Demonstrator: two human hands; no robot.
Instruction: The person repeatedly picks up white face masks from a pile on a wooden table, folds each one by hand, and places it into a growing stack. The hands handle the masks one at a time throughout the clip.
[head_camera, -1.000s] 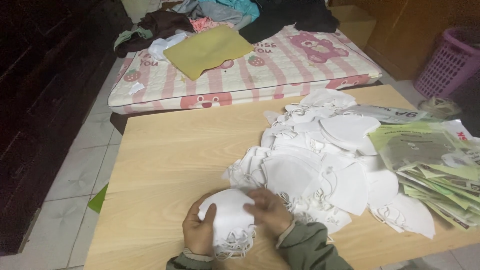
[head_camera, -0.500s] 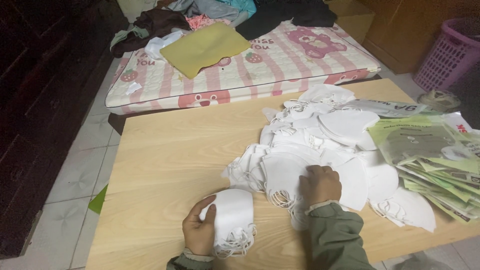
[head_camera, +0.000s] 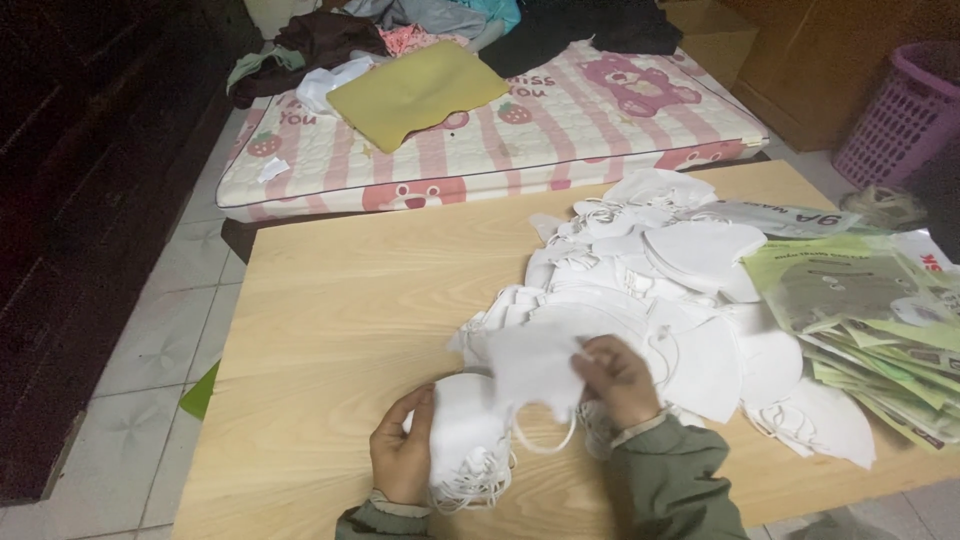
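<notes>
The right hand (head_camera: 618, 380) pinches one white mask (head_camera: 535, 368) just right of and above the stacked masks (head_camera: 465, 440) gripped by the left hand (head_camera: 402, 455) at the counter's (head_camera: 340, 320) near edge; the loose pile (head_camera: 660, 290) lies rightward.

The person wears a dull olive-green jacket with long sleeves, the cloth plain and matte, lying in soft folds along the forearm. The right sleeve shows most, wide and loose, ending in a cuff at the wrist with a pale band at its edge. The left sleeve shows only as a narrow strip at the bottom edge. The left hand (head_camera: 402, 460) and right hand (head_camera: 618, 378) are bare, no gloves, no rings visible
</notes>
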